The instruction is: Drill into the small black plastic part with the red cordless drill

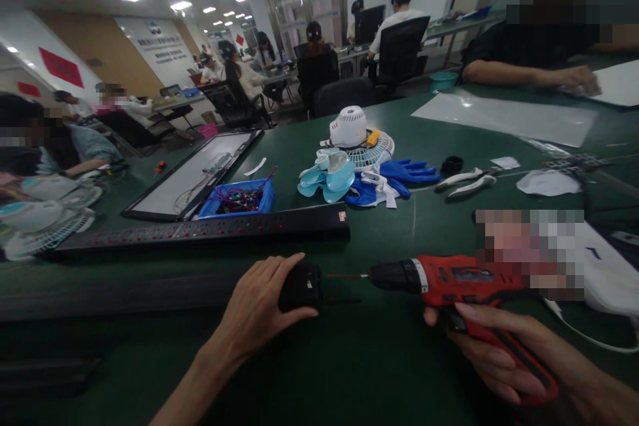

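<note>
My left hand [268, 296] is closed around the right end of a long black bar [164, 294] lying on the green table, thumb on the near side and fingers over the far side. My right hand [504, 353] grips a red and black cordless drill [449, 277] by its handle, with the index finger at the trigger. The drill lies level, and its long thin bit [347, 275] points left at the bar's end face, where a small light mark shows. Whether the bit's tip touches the bar I cannot tell.
Beyond the bar lies a black power strip [319, 223], with a blue bin of wires [269, 196] behind it. Blue gloves [399, 173], teal fan blades [329, 176], a white fan part [349, 126] and pliers [469, 184] are farther back. Other people sit around.
</note>
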Tool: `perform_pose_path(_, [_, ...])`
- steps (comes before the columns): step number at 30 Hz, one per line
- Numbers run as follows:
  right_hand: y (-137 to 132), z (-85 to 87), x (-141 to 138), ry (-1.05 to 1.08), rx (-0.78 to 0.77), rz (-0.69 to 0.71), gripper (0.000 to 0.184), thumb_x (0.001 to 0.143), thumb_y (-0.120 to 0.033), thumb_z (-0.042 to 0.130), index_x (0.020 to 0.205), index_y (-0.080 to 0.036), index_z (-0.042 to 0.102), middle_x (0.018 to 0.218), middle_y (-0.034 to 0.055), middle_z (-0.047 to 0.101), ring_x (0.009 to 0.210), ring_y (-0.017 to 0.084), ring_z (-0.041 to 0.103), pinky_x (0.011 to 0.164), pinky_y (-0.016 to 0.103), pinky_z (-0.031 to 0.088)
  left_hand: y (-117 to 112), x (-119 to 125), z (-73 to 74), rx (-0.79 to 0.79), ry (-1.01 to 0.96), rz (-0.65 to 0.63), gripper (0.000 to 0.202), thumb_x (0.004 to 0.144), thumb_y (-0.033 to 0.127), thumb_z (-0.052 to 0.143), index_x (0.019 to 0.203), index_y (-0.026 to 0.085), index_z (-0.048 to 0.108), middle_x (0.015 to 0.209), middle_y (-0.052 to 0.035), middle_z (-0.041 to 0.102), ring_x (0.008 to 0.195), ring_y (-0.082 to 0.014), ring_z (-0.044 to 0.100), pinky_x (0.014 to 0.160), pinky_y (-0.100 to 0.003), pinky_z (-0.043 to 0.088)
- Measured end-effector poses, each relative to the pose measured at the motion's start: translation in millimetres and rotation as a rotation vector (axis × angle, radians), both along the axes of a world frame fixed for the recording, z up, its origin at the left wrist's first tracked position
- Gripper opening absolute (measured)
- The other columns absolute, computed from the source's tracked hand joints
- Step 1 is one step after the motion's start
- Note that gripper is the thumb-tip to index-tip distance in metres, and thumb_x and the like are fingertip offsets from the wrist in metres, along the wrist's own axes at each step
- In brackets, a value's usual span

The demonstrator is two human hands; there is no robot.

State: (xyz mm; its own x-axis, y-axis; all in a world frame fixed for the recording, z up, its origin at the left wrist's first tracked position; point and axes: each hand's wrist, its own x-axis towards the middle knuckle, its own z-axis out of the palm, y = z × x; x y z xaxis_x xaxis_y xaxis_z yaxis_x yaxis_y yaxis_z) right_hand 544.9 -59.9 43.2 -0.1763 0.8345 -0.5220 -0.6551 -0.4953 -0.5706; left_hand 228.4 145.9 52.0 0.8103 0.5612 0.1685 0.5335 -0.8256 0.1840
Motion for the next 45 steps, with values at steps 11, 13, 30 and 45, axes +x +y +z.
perform_pose_path(11, [2.4,-9.3,-8.4,-0.087,-0.034,-0.061,0.046,0.087,-0.061,0.068,0.084,-0.016,0.078,0.042,-0.0091,0.044,0.027,0.001,0.022,0.033,0.016,0.042,0.6,9.9,-1.4,-0.050,0.044,-0.005,0.086,0.087,0.062,0.074,0.155,0.026,0.038,0.127,-0.0088,0.064,0.111,-0.0303,0.063,0.101,-0.050,0.051])
perform_pose_path(13, [2.9,-13.4,-6.5,-0.055,-0.050,-0.036,0.047,0.084,-0.064,0.071,0.085,-0.018,0.078,0.042,-0.0093,0.044,0.027,0.001,0.021,0.033,0.016,0.042,3.1,10.6,1.9,-0.099,0.042,-0.030,0.091,0.084,0.058,0.080,0.157,0.029,0.034,0.131,-0.0074,0.064,0.116,-0.0303,0.062,0.104,-0.049,0.049])
perform_pose_path(30, [3.2,-18.8,-1.1,0.109,-0.003,0.032,0.025,0.085,-0.039,0.078,0.089,-0.014,0.079,0.046,-0.0109,0.048,0.029,0.000,0.021,0.034,0.015,0.042,8.8,17.2,13.1,-0.252,0.077,-0.081,0.066,0.083,0.045,0.085,0.138,0.033,0.050,0.128,-0.0008,0.065,0.111,-0.0251,0.064,0.096,-0.041,0.052])
perform_pose_path(45, [2.8,-18.0,-1.8,0.080,0.018,0.059,0.026,0.087,-0.040,0.075,0.088,-0.014,0.077,0.047,-0.0110,0.047,0.030,0.001,0.023,0.035,0.014,0.041,9.7,15.7,11.0,-0.207,0.086,-0.096,0.069,0.085,0.048,0.082,0.143,0.032,0.048,0.130,-0.0023,0.065,0.111,-0.0259,0.065,0.094,-0.041,0.054])
